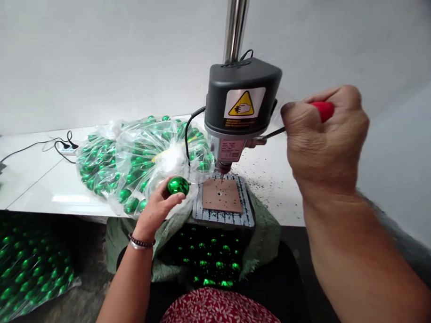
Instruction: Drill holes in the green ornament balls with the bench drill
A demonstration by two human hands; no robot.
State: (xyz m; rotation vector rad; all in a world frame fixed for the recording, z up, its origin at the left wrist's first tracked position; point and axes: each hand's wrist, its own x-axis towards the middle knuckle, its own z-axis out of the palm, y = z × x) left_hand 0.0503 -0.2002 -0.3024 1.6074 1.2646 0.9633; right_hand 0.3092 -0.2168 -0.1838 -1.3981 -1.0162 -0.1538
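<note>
In the head view my left hand (162, 203) holds a shiny green bauble (178, 186) between thumb and fingers, left of the drill press base (198, 214). My right hand (324, 139) is wrapped round the red knob (322, 111) of the feed lever on the drill press (243, 94). Its drill bit (222, 178) points down over a brown square board (222, 196) with a small hole, and a gap shows between bit and board. Dark shavings dot the board.
Clear plastic bags of green baubles (137, 159) lie on the white table (35, 182). Another bag (28, 276) stands on the floor at left. Below the drill base, several baubles (219, 265) sit in a green woven sack (267, 239). A plugged power strip (69, 150) lies at left.
</note>
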